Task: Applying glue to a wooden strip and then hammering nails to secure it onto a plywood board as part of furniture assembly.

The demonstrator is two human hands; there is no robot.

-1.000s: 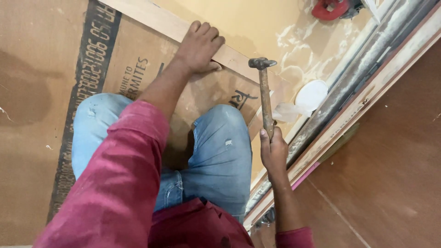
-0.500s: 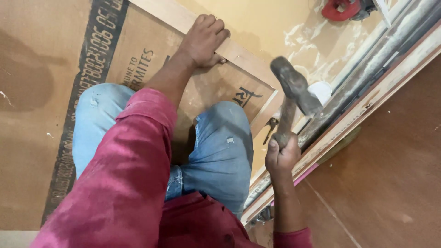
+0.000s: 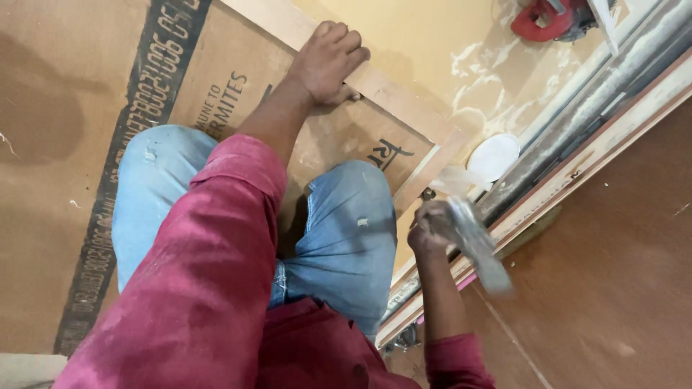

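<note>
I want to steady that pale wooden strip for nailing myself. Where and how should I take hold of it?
Probably as the left hand does now: press down flat on the wooden strip from above, fingers draped over its far edge. The strip is long, thin and lies flat on the brown board, so there is little to grasp from the side. Stay clear of the corner nearest the blurred hammer.

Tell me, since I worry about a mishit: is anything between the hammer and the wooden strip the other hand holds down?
Nothing visible blocks it. The right hand grips the blurred hammer beside the raised knee; the left hand presses the wooden strip farther along.
</note>
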